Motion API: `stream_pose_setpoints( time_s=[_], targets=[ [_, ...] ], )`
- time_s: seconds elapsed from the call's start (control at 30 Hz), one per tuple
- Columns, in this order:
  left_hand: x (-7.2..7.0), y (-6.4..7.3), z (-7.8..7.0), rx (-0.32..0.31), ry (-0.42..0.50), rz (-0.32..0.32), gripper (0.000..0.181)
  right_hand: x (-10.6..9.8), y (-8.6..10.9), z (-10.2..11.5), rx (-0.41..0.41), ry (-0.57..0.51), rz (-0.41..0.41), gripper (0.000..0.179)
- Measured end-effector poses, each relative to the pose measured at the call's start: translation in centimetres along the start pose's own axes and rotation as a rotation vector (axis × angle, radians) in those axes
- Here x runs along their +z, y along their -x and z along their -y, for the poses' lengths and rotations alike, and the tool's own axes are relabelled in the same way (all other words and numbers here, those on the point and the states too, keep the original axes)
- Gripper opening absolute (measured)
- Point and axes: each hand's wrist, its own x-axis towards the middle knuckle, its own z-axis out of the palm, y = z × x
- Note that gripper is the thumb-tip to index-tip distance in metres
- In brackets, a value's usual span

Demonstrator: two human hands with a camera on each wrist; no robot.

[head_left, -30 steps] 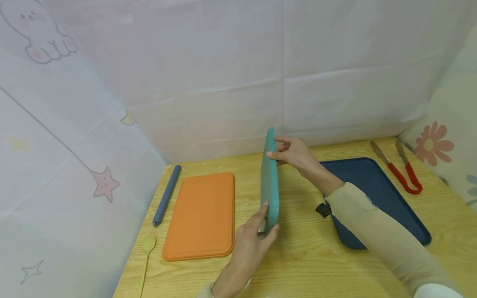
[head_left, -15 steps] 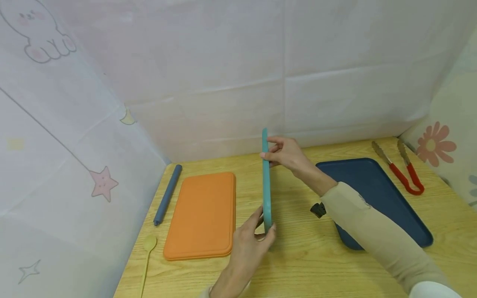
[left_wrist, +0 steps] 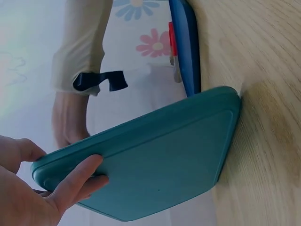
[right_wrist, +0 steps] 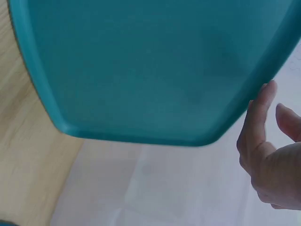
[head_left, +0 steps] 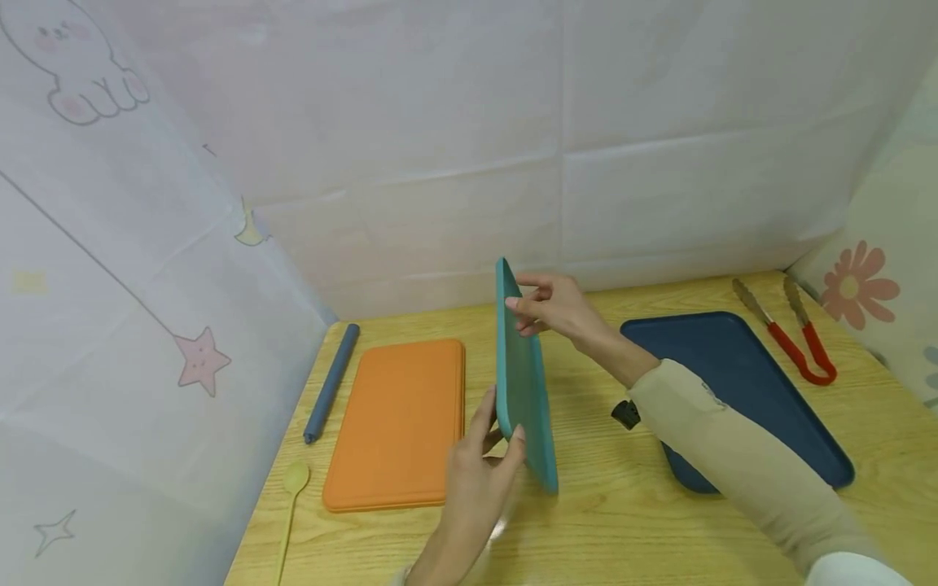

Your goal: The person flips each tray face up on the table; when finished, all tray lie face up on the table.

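Note:
A teal tray (head_left: 523, 382) stands on edge above the table, its recessed face turned toward the right. My left hand (head_left: 472, 480) pinches its near upper corner, thumb on one side and fingers on the other; the left wrist view shows those fingers on the flat underside of the teal tray (left_wrist: 160, 165). At the upper rim is my right hand (head_left: 560, 309). In the right wrist view an index fingertip of the right hand (right_wrist: 273, 155) touches the rim, while the thumb is apart from it.
An orange tray (head_left: 399, 423) lies left of the teal one, with a blue-grey rod (head_left: 332, 382) and a yellow spoon (head_left: 295, 480) beyond it. To the right are a navy tray (head_left: 733, 391), partly under the right forearm, and red-handled tongs (head_left: 802, 350). A fabric backdrop (head_left: 410, 163) stands behind.
The teal tray has turned from edge-on, so its recessed face now shows, and its top has shifted left. Both hands have moved slightly left with it.

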Motion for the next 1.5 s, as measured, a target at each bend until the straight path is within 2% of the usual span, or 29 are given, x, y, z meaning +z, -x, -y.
stream_pose_setpoints(
  time_s=[0.07,0.13,0.3,0.43,0.53,0.63,0.97,1.17,1.4,1.5],
  targets=[
    [-0.4,0.0,-0.1,-0.057,-0.006,-0.039,0.058,-0.4,0.0,-0.8,0.001,0.041,0.008,0.055],
    [-0.8,0.0,-0.1,-0.139,0.032,-0.073,0.058,-1.0,0.0,-2.0,0.018,0.097,0.014,0.052],
    [-1.7,-0.2,-0.1,-0.294,0.240,-0.118,0.058,-2.6,0.0,-6.7,0.122,0.253,0.043,0.057],
    [-2.3,-0.3,0.2,-0.362,0.391,-0.122,0.060,-3.1,0.5,-9.9,0.239,0.352,0.085,0.062],
    [-2.7,-0.3,0.5,-0.397,0.462,-0.127,0.063,-3.2,1.0,-11.6,0.308,0.377,0.110,0.064],
    [-3.0,-0.4,0.7,-0.424,0.474,-0.129,0.067,-3.3,1.4,-12.2,0.345,0.352,0.106,0.064],
    [-3.5,-0.2,1.0,-0.474,0.555,-0.119,0.076,-4.3,2.1,-12.9,0.339,0.298,0.113,0.058],
    [-3.7,-0.3,1.3,-0.532,0.584,-0.076,0.080,-5.2,2.3,-13.4,0.377,0.175,0.135,0.059],
    [-4.0,-0.5,1.8,-0.526,0.583,-0.019,0.061,-5.9,2.4,-13.4,0.381,0.162,0.145,0.058],
    [-4.2,-0.6,2.1,-0.526,0.618,-0.004,0.053,-6.2,2.5,-13.6,0.391,0.158,0.139,0.058]
  ],
)
